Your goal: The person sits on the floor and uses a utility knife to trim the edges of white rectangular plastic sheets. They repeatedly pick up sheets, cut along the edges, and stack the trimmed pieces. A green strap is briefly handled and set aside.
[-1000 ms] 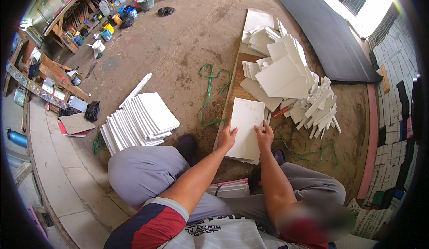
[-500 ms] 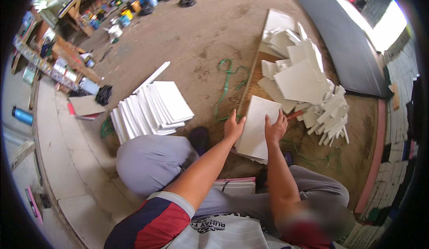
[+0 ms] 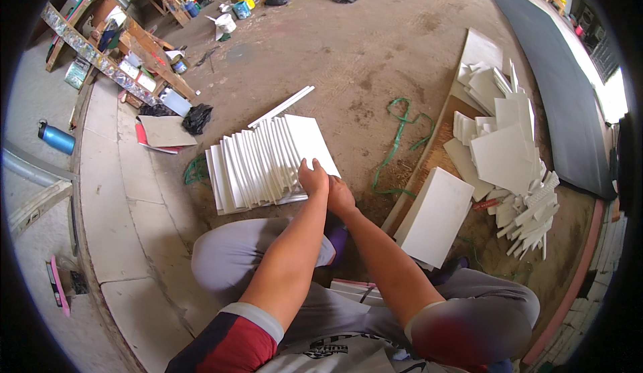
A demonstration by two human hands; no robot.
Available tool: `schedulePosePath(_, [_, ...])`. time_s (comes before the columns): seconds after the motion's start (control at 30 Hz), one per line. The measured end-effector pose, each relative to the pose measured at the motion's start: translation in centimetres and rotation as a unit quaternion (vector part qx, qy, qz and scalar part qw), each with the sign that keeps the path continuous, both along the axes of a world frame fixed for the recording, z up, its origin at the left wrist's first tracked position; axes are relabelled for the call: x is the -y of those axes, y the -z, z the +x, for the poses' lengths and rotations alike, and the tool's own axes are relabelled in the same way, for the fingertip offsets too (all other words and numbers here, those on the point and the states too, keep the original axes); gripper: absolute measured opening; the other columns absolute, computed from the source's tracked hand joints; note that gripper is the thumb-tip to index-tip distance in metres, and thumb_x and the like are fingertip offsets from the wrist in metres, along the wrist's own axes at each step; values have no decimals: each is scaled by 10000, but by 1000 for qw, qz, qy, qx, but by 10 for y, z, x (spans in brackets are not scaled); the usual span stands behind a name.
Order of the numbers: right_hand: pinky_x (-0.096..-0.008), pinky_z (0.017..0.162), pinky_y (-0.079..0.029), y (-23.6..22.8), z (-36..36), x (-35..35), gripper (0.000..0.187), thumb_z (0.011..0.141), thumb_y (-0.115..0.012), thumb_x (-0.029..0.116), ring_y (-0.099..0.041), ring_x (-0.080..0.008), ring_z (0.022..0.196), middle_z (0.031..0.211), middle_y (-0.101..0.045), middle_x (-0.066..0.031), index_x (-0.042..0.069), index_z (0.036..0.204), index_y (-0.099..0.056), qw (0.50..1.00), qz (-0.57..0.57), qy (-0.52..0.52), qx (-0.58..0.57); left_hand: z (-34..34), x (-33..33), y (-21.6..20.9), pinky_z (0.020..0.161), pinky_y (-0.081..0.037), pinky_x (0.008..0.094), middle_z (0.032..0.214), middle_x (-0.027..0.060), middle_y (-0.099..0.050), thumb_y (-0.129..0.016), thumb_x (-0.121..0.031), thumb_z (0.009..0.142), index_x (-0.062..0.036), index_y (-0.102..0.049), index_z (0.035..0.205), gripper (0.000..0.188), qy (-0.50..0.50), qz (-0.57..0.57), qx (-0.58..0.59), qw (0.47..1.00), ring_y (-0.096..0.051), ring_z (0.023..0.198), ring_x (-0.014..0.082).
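Both my hands are close together at the near right corner of a leaning row of white sheets (image 3: 258, 159) on the ground to the left. My left hand (image 3: 313, 179) is closed at the edge of the end sheet (image 3: 309, 138), its thumb and forefinger showing on top. Right beside it, my right hand (image 3: 341, 197) has its fingers curled round the same corner, partly hidden by the left hand. A neat stack of white rectangular pieces (image 3: 435, 215) stands untouched by my hands on the near end of a wooden board (image 3: 443, 146), to the right.
A heap of white offcuts (image 3: 512, 142) lies on the right, near a red-handled tool (image 3: 487, 203). Green strapping (image 3: 400, 135) curls on the dirt floor. Beyond the heap runs a long dark sheet (image 3: 556, 92). Paint tins and buckets (image 3: 241, 8) stand far left.
My hands have left the stack on the right and moved left to the leaning row of sheets. The view has shifted, so the scene sits further right.
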State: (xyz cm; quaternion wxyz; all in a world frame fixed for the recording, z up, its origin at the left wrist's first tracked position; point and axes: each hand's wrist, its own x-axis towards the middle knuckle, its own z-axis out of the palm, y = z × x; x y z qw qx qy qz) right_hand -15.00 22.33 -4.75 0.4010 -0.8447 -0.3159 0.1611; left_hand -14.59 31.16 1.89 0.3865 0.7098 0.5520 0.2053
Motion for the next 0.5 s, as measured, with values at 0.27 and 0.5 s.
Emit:
schedulePosePath(0.27, [-466, 1088, -455, -26, 0, -37, 500, 887, -699, 264, -567, -385, 1254, 1304, -627, -187, 94, 1343, -587, 983, 25, 7, -182, -1, -19, -21, 1103, -439, 501, 1339, 193, -660, -620, -390, 969, -57, -565, 1438, 577, -19, -43, -145, 988, -578, 1285, 396])
schedulePosePath(0.5, [-462, 975, -534, -5, 11, -27, 368, 922, -678, 218, -648, -383, 1144, 1196, -697, -207, 27, 1234, -635, 995, 69, 37, -62, 7, -20, -17, 1089, -440, 499, 1278, 189, -689, -690, -390, 933, -7, -539, 1428, 644, 11, -53, -46, 997, -537, 1314, 411])
